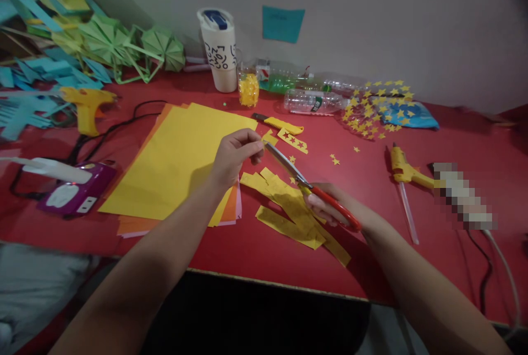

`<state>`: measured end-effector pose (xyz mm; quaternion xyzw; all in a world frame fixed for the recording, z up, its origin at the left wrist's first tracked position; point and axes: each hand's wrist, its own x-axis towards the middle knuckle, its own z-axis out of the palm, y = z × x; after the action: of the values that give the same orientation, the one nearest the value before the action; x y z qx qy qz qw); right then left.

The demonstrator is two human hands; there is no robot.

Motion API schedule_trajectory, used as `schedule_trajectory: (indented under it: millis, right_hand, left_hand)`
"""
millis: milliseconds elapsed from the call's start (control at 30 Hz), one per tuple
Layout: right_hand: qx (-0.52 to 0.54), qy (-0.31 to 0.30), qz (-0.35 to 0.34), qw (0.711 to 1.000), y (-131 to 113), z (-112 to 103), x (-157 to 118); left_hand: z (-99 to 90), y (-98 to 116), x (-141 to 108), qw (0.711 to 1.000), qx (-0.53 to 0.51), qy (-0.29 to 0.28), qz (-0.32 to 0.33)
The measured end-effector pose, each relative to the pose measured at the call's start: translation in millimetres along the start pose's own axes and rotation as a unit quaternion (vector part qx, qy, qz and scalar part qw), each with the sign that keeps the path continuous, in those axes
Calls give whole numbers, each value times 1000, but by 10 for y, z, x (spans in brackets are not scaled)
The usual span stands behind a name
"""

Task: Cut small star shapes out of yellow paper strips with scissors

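My left hand (239,154) is pinched at the scissor tips, above the right edge of a yellow paper stack (177,151); a tiny yellow bit shows at its fingertips, too small to make out. My right hand (328,204) grips red-handled scissors (338,207), their blades pointing up-left toward my left hand. Beneath the scissors lie several yellow paper strips (284,228). Beyond them are a strip with star-shaped holes (293,140), a yellow cutter knife (284,125) and a few loose yellow stars (336,161).
Glue guns lie at left (87,107) and right (406,168). A purple power socket (78,190) sits front left. Along the wall are a white tumbler (220,55), a cup of yellow pieces (248,90), plastic bottles (313,102), a star cluster (367,110) and green paper shapes (109,42).
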<state>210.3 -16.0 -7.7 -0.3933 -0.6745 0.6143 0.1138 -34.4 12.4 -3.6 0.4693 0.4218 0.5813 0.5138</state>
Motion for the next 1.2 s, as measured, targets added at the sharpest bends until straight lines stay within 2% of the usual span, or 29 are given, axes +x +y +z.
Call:
schedule_trajectory:
  millis: [300,467,767,1000,1200]
  right_hand:
    - [-23,-9,1,1000,-54,-48,-17]
    - [-25,16,-10,999,18,-16,6]
    - [-31,36,-7,999,-27,38,13]
    - [-1,47,-3,999,-24,107,23]
    - [-3,29,6,1000,24,46,16]
  left_hand:
    - [-88,23,15,999,2,-38,-17]
    - [-80,12,24,999,0,-35,-22]
    - [-40,-45,22,997,14,-28,63]
    - [-45,-67,25,995,23,-32,86]
    - [-52,-61,18,996,40,-29,79]
